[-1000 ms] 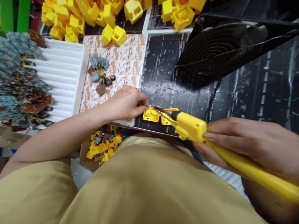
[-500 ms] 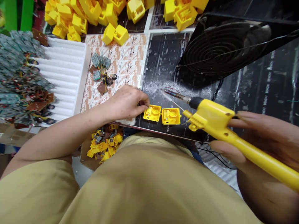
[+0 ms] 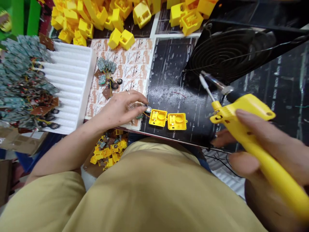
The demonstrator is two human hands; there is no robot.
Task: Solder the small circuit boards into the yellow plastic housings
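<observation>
My left hand (image 3: 122, 108) is at the left of two open yellow plastic case halves (image 3: 158, 118), with thumb and fingertips closed at a small round speaker (image 3: 148, 110). Thin wires run from the speaker to a green circuit board partly hidden under the thumb. Beside the first half lies the second yellow case half (image 3: 177, 121), its round grille facing up. My right hand (image 3: 263, 151) is wrapped round a yellow soldering gun (image 3: 243, 112), its metal tip and feed tube raised over the black board, pointing up and left.
A black fan (image 3: 222, 54) stands at the back right. Yellow housings (image 3: 91, 16) are heaped at the back. Wired boards (image 3: 26, 83) pile on a white ribbed foam tray (image 3: 72, 83); a few more boards (image 3: 106, 71) lie nearer. Below the edge sits a box of yellow parts (image 3: 109, 151).
The soldering gun has moved up and right, away from the case halves. My left hand has drawn back leftward, and the speaker with its board now shows at its fingertips.
</observation>
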